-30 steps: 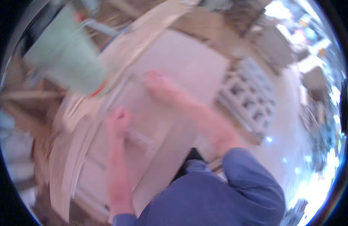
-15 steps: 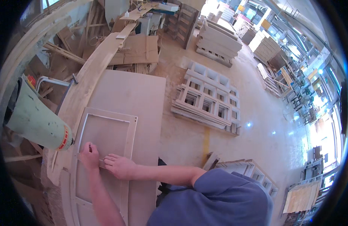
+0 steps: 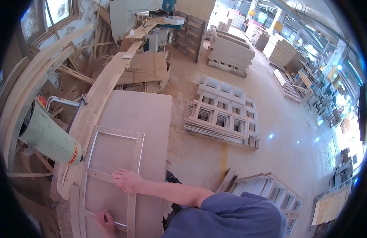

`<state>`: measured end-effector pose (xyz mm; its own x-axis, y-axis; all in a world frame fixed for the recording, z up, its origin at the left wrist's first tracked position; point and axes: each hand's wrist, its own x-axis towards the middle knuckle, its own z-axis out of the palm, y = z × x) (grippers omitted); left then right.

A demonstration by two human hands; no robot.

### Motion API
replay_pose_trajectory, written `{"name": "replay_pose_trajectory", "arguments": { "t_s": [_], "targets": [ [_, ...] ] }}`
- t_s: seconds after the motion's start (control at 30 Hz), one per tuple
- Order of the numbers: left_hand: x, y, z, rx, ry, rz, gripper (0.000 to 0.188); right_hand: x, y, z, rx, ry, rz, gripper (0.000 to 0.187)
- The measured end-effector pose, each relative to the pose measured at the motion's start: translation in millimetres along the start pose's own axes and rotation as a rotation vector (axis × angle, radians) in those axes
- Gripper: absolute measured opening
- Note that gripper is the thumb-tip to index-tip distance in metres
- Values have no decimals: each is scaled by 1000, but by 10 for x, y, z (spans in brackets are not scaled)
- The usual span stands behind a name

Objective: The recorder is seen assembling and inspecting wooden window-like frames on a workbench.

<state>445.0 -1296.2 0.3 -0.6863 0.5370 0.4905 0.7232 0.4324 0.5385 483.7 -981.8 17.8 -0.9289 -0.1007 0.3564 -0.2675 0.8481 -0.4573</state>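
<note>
A pale wooden frame [image 3: 139, 148], divided by crossbars and edged white along its inner sides, lies flat on a large greyish-pink board [image 3: 152, 115]. My right hand [image 3: 127, 181] rests with extended fingers on the middle crossbar, near the frame's right side. Further down, close to a lower crossbar, my left hand [image 3: 106, 223] is closed with its fingers curled. A small dark spot shows at its fingers; whatever they hold is too small to make out. The picture's lower edge cuts off the left forearm.
A green cylinder [image 3: 52, 137] juts in at left beside a long plank [image 3: 94, 93]. Scrap wood fills the far left. Stacked grid frames [image 3: 219, 109] lie on the floor to the right, with more frames [image 3: 267, 190] nearer me. A panel stack [image 3: 230, 49] stands behind.
My left hand has moved down along the frame, from above the middle crossbar to a lower one. The right hand stays on the middle crossbar. The view has shifted slightly.
</note>
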Motion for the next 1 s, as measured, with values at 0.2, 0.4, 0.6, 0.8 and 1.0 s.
{"name": "replay_pose_trajectory", "arguments": {
  "t_s": [0.2,0.4,0.6,0.8,1.0],
  "targets": [
    [-71,-117,97,139,-76,-344,11,25,45,126,-6,5,-6,21],
    [111,-64,210,121,-29,-239,11,46,166,-24,53,-147,68,19],
    [301,36,253,123,-29,-161,9,77,290,-62,31,-20,21,19],
    [547,137,397,92,-13,-134,5,93,545,-55,34,115,5,15],
    [853,191,642,31,-63,-211,5,187,850,-244,64,185,-8,14]
  ]
}}
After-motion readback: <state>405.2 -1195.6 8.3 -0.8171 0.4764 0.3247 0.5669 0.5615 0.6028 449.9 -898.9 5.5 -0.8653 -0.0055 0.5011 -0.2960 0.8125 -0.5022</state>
